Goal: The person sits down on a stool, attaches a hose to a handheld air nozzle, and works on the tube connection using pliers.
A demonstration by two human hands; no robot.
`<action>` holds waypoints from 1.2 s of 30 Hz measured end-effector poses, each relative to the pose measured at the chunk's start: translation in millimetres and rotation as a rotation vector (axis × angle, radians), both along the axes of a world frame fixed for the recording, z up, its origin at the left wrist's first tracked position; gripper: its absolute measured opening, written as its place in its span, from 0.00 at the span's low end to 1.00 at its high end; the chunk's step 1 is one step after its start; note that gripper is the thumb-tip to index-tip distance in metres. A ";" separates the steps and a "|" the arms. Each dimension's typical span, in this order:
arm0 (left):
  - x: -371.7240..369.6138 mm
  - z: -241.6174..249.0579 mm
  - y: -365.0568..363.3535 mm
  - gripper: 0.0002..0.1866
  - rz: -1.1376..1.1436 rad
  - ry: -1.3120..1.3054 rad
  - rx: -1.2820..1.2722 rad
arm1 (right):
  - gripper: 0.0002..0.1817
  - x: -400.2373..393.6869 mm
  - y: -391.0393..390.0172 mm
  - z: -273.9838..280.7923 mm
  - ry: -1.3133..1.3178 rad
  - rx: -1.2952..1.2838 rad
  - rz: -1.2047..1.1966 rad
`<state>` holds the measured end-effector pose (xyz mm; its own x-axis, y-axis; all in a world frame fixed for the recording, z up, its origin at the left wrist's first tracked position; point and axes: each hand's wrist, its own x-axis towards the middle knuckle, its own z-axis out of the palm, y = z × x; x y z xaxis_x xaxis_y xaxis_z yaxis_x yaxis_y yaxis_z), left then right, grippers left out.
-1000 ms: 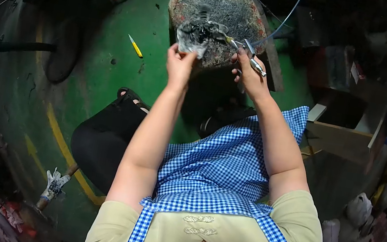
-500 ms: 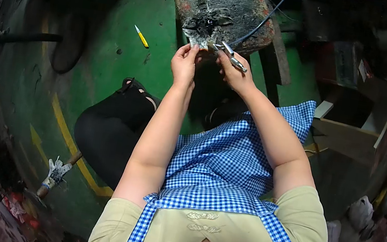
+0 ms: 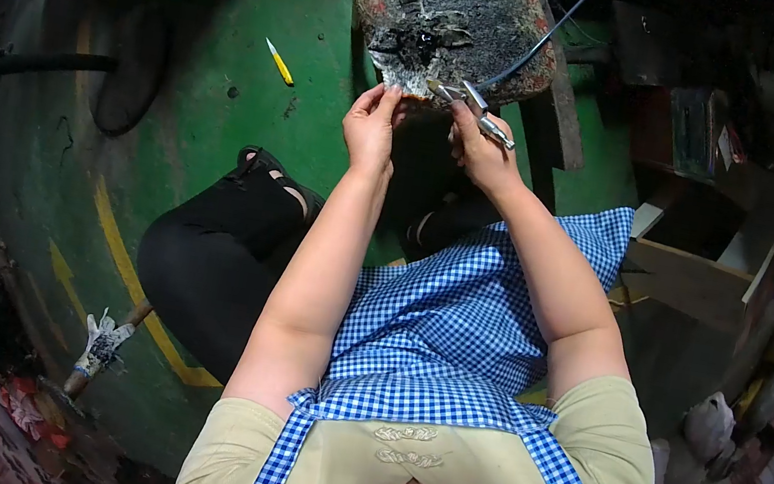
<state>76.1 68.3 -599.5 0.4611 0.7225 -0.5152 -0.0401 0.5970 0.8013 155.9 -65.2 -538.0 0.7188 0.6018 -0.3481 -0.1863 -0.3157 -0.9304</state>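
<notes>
At the front edge of a crusted, dark-stained stool top point(image 3: 484, 14), my left hand point(image 3: 371, 128) pinches the near edge of a ragged whitish-grey piece point(image 3: 403, 74) between thumb and fingers. My right hand point(image 3: 488, 155) is closed around a small silver spray-gun-like tool point(image 3: 494, 129) with a thin hose point(image 3: 540, 45) running from it. The tool's tip points left over the stool's front edge, a short way from the left fingers. Blackened scraps point(image 3: 430, 34) lie beyond the pale piece.
A yellow-handled pointed knife point(image 3: 281, 62) lies on the green floor to the left. Lower left is a stick wrapped in stained cloth point(image 3: 102, 344). A dark hose with a metal end point(image 3: 40, 67) reaches in from the left. An open wooden box point(image 3: 701, 241) stands at right.
My right hand has moved slightly right with the silver tool, widening the gap to my left hand. The left hand keeps its pinch. The whole view has shifted a little.
</notes>
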 end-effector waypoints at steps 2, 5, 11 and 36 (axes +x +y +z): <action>0.2 -0.4 -0.1 0.15 0.002 0.002 0.000 | 0.23 -1.4 0.2 1.3 -0.010 -0.007 0.021; -0.3 -2.7 0.4 0.15 0.004 -0.002 0.004 | 0.24 -4.7 -0.2 -5.7 -0.047 -0.030 0.027; 0.1 -3.5 1.5 0.15 0.009 -0.009 0.008 | 0.26 -5.5 -0.8 -2.1 -0.037 -0.064 0.014; -2.4 -4.8 4.9 0.14 -0.001 0.005 0.042 | 0.14 -16.7 -6.2 -5.9 -0.612 -0.068 0.208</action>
<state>73.7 73.3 -604.4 0.4597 0.7429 -0.4865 -0.0358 0.5629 0.8257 139.2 -71.5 -544.0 0.6702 0.7408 0.0453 0.4429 -0.3502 -0.8253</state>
